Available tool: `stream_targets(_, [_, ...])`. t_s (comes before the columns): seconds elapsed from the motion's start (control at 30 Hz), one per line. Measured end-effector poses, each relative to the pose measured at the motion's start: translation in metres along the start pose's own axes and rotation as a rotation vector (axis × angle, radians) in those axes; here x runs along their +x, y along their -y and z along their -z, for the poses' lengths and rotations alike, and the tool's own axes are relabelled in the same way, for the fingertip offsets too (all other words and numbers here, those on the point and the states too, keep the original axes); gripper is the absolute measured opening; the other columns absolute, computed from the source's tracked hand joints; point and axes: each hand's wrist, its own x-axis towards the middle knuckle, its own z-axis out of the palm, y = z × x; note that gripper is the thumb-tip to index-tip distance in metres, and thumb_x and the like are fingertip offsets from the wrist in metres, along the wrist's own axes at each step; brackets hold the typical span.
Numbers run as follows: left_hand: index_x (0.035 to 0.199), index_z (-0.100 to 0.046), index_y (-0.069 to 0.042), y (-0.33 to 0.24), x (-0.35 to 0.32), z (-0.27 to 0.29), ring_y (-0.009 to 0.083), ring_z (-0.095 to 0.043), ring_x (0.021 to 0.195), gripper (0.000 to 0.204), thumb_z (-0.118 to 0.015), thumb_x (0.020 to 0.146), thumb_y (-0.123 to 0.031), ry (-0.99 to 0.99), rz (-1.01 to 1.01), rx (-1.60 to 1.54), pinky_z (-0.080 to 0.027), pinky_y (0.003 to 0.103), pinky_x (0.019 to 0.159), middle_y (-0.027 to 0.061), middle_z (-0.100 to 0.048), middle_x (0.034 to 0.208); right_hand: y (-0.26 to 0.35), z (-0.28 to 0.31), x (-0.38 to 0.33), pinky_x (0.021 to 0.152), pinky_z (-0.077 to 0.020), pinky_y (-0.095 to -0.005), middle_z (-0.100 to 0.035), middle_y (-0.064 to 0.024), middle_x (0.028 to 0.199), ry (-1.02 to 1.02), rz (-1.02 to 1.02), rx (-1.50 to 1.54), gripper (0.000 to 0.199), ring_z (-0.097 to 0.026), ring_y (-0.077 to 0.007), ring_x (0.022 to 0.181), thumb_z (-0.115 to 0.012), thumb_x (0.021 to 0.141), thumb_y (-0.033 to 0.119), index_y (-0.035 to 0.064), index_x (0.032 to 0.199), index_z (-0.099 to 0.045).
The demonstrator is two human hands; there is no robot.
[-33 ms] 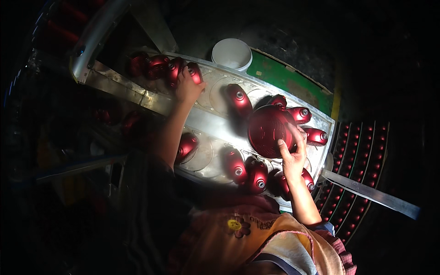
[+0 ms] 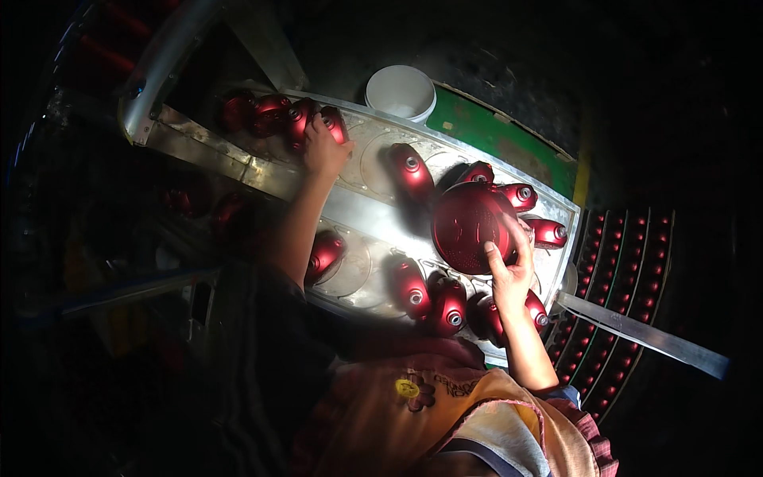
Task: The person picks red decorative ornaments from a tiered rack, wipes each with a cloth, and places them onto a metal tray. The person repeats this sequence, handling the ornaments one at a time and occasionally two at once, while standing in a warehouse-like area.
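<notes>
My right hand (image 2: 513, 274) grips a round, dark red metallic flask (image 2: 470, 226) by its right edge, thumb on the broad face. That flask is raised above the metal table, its face with faint markings turned up toward me. At the far left of the table my left hand (image 2: 324, 155) is closed over another red flask (image 2: 335, 126), which stands on its edge with its short neck up. A red flask (image 2: 299, 116) stands right beside it. My left fingertips are partly hidden behind my hand.
Several similar red flasks (image 2: 412, 168) stand on the metal table (image 2: 358, 203), at its right end and front edge. Behind it is a white bucket (image 2: 401, 93) beside a green surface (image 2: 501, 131). A metal bar (image 2: 644, 330) juts out right, near rows of red flasks (image 2: 608, 294).
</notes>
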Motion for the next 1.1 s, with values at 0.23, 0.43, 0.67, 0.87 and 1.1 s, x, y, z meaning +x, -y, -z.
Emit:
stream_targets(0.23, [0.141,-0.037,0.002,0.032,0.023,-0.004,0.0437,-0.048,0.128,0.09,-0.084,0.067,-0.017,0.076,-0.162,-0.115,-0.042,0.046,0.108,0.027,-0.047,0.138,-0.007,0.028,-0.021,0.111,-0.0366,-0.0385,-0.061,-0.0118,0.13,-0.075,-0.159,0.091,0.048,-0.052,-0.0244,0.126,-0.072,0.085,0.002,0.0047,0.132,-0.06])
stream_targets(0.43, [0.142,-0.047,-0.007,0.012,-0.01,0.021,0.0408,-0.049,0.126,0.075,-0.08,0.076,-0.014,-0.293,-0.426,-0.032,-0.041,0.044,0.108,0.0218,-0.048,0.143,-0.009,0.05,-0.038,0.111,-0.0376,-0.0372,-0.062,-0.0115,0.13,-0.051,-0.171,0.058,0.048,-0.054,-0.0235,0.125,-0.073,0.084,0.0,0.0039,0.13,-0.062])
stream_targets(0.67, [0.123,-0.066,-0.009,-0.015,-0.037,-0.006,0.0331,-0.053,0.125,0.045,-0.077,0.082,-0.023,0.126,-0.482,-0.177,-0.042,0.041,0.106,0.0122,-0.061,0.134,-0.002,0.059,-0.073,0.112,-0.0365,-0.0379,-0.059,-0.0118,0.132,0.0,-0.219,0.125,0.052,-0.052,-0.0244,0.127,-0.073,0.082,0.003,0.0035,0.132,-0.06])
stream_targets(0.87, [0.112,-0.067,-0.005,0.026,0.008,-0.004,0.0292,-0.07,0.098,0.035,-0.078,0.079,-0.005,0.081,-0.448,-0.45,-0.055,0.036,0.085,0.012,-0.073,0.108,0.0,0.075,-0.108,0.113,-0.035,-0.0386,-0.059,-0.0105,0.131,-0.081,-0.334,0.089,0.051,-0.051,-0.0245,0.127,-0.073,0.082,0.003,0.0047,0.132,-0.061])
stream_targets(1.1, [0.124,-0.062,-0.006,0.036,0.072,-0.006,0.0214,-0.063,0.119,0.039,-0.066,0.087,0.004,0.497,-0.353,-0.598,-0.046,0.031,0.102,0.0108,-0.068,0.126,0.005,0.092,-0.123,0.109,-0.0385,-0.0366,-0.061,-0.0098,0.129,-0.184,-0.301,-0.042,0.048,-0.054,-0.0226,0.122,-0.072,0.082,-0.001,0.0042,0.13,-0.063])
